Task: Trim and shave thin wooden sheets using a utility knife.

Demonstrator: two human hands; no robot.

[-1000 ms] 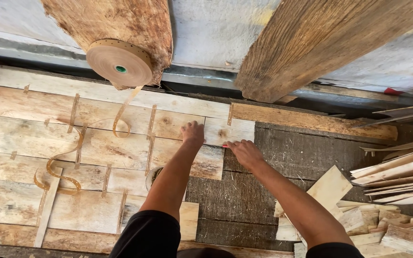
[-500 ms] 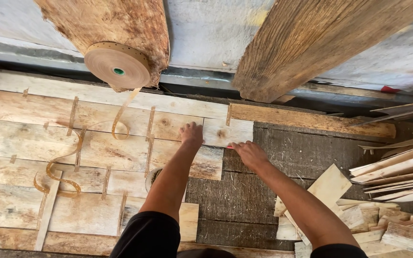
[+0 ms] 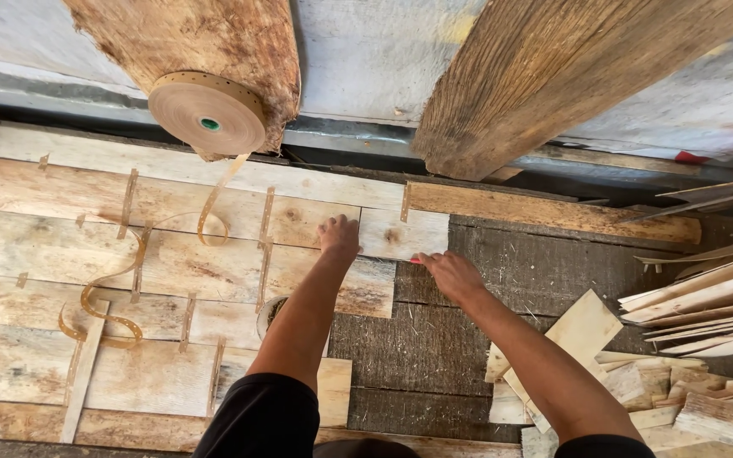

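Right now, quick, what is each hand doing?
Left hand: open, pressed flat on a thin wood sheet.
Right hand: curled at that sheet's lower edge, with something small and red at its fingertips; grip cannot be told.

Rough pale wood veneer sheets (image 3: 171, 254)

Veneer piece (image 3: 403, 235): small pale wood rectangle, flat, knot near centre, butted against right end of upper sheet row. Left hand (image 3: 338, 238) touches its 9 o'clock edge; right hand (image 3: 451, 273) at its 5 o'clock corner.
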